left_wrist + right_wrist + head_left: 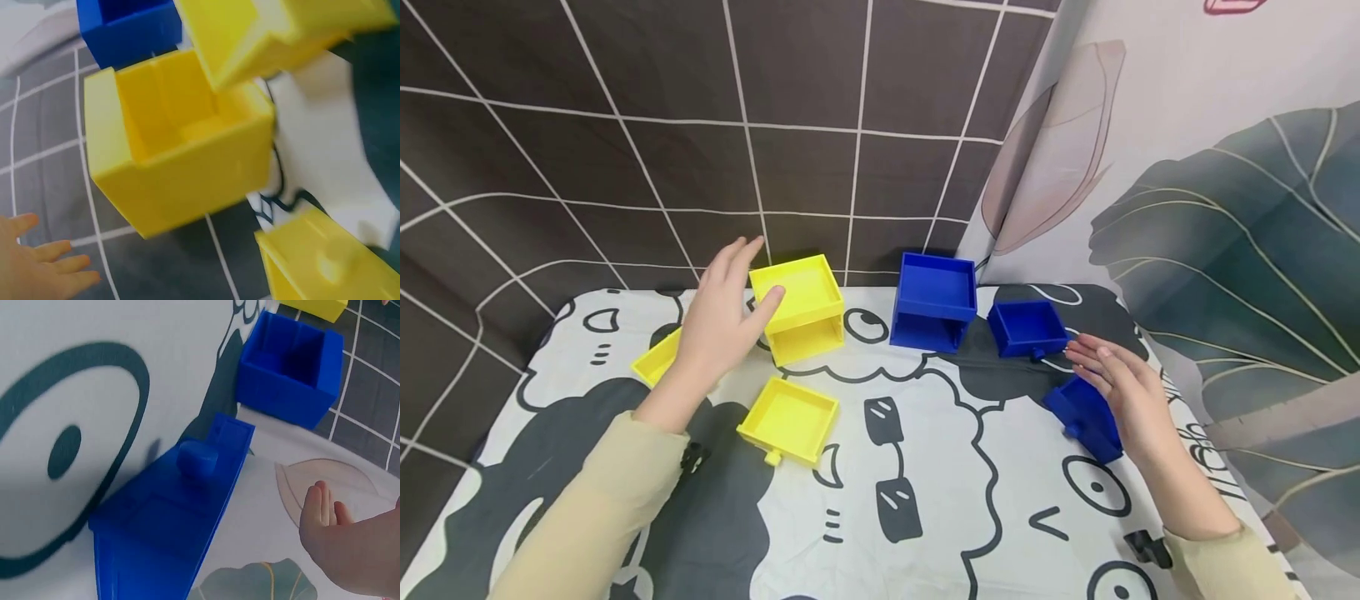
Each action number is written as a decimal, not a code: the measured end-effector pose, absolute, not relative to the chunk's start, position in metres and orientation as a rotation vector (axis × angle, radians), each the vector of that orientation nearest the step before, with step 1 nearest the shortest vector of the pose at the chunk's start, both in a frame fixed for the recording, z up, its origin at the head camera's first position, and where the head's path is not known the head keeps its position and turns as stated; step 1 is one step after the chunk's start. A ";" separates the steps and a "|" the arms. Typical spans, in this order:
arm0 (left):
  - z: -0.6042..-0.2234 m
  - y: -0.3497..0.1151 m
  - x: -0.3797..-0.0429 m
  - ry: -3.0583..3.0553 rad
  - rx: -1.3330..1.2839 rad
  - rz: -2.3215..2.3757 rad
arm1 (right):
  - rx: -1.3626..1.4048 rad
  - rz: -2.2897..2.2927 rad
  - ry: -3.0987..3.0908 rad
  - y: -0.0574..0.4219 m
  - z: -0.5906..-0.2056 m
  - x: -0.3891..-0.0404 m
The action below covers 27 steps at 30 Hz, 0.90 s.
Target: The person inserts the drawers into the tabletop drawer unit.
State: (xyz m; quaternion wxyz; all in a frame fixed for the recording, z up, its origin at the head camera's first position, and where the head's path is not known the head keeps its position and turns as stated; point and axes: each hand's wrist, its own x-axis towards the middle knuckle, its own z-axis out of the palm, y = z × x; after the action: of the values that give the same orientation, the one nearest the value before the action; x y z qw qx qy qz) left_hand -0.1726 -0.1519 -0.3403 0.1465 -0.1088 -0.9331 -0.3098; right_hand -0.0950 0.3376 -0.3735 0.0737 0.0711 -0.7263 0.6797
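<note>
My left hand (pixel 718 312), fingers straight and thumb spread, hovers by the left side of a small yellow cabinet (pixel 805 287) with an open front. A yellow drawer (pixel 658 357) shows partly behind that wrist, and another yellow drawer (pixel 790 421) with a round knob lies in front of the cabinet. On the right, my right hand (pixel 1123 392) holds nothing, its fingers extended beside a blue drawer (pixel 1028 327). Below those fingers, the second blue drawer (pixel 1088 421) is partly covered by the hand. A blue cabinet (pixel 934 292) stands to the left of both blue drawers.
The cloth (pixel 880 467) under everything has black-and-white cartoon faces. Behind the cabinets rises a dark grid-patterned curtain (pixel 805 167), and a leaf-printed pale hanging (pixel 1225 250) borders the right side. Small black straps (pixel 1146 550) sit at both wrists.
</note>
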 end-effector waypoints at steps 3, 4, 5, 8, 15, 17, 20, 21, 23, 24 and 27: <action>-0.336 -0.139 -0.177 -2.701 -0.347 -0.937 | 0.196 2.200 -2.110 0.339 -0.374 -0.094; -0.335 -0.134 -0.178 -2.703 -0.358 -0.959 | 0.185 2.282 -2.066 0.340 -0.374 -0.093; -0.334 -0.130 -0.180 -2.705 -0.364 -0.977 | 0.170 2.365 -2.021 0.340 -0.375 -0.093; -0.333 -0.117 -0.185 -2.702 -0.393 -1.041 | 0.125 2.616 -1.863 0.342 -0.376 -0.093; -0.331 -0.088 -0.195 -2.700 -0.442 -1.172 | 0.072 3.134 -1.410 0.345 -0.385 -0.092; -0.332 -0.081 -0.197 -2.704 -0.456 -1.209 | 0.001 3.251 -1.282 0.346 -0.388 -0.091; -0.333 -0.070 -0.201 -2.713 -0.478 -1.268 | -0.133 3.387 -1.084 0.346 -0.391 -0.089; -0.334 -0.067 -0.202 -2.717 -0.486 -1.285 | -0.174 3.416 -1.037 0.346 -0.392 -0.089; -0.335 -0.060 -0.203 -2.725 -0.497 -1.327 | -0.236 3.464 -0.963 0.346 -0.394 -0.087; -0.335 -0.056 -0.204 -2.721 -0.506 -1.355 | -0.265 3.486 -0.922 0.346 -0.395 -0.086; -0.337 -0.047 -0.206 -2.698 -0.532 -1.428 | -0.304 3.536 -0.863 0.343 -0.399 -0.084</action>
State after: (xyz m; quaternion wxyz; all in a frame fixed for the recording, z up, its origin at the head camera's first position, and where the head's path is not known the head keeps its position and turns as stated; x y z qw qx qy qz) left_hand -0.2060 -0.0468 -0.3372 0.0217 -0.1717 -0.8705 -0.4607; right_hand -0.0836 0.3434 -0.3989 -0.2529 -0.0806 -0.2286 0.9366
